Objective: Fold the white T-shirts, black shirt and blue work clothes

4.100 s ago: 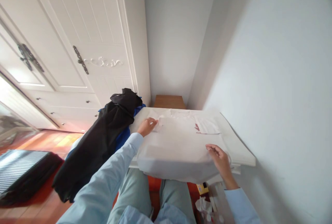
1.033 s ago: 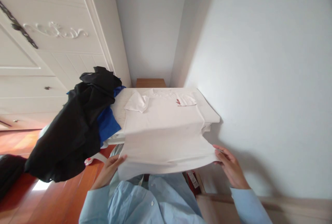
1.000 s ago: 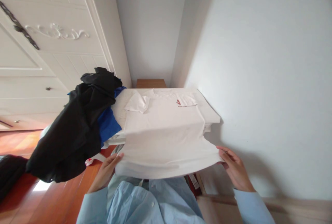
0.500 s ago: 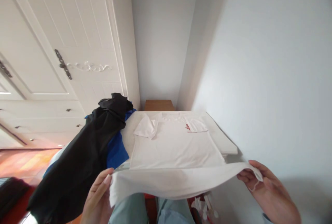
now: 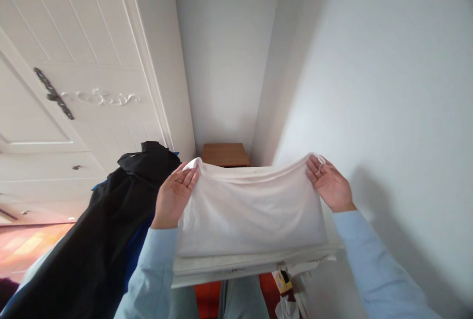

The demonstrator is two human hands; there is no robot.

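A white shirt [image 5: 251,210] is stretched between my two hands over a white tabletop [image 5: 229,262], its held edge raised at the far side and its folded body hanging toward me. My left hand [image 5: 176,195] grips the left corner of that edge, palm turned up. At the right corner, my right hand [image 5: 330,183] pinches the cloth, and a thin white loop hangs by its fingers. The shirt's collar, sleeves and red print are hidden under the raised cloth.
Black clothing [image 5: 107,225] with blue fabric under it lies at the left, beside a white wardrobe [image 5: 99,53]. Behind the table is a brown wooden box [image 5: 225,154]. A wall [image 5: 388,87] rises on the right. A yellow box [image 5: 282,282] and a white bag [image 5: 287,307] are below.
Both hands have moved up and away from me, carrying the shirt's near edge to the far side of the table. The cloth now covers the sleeves and print.
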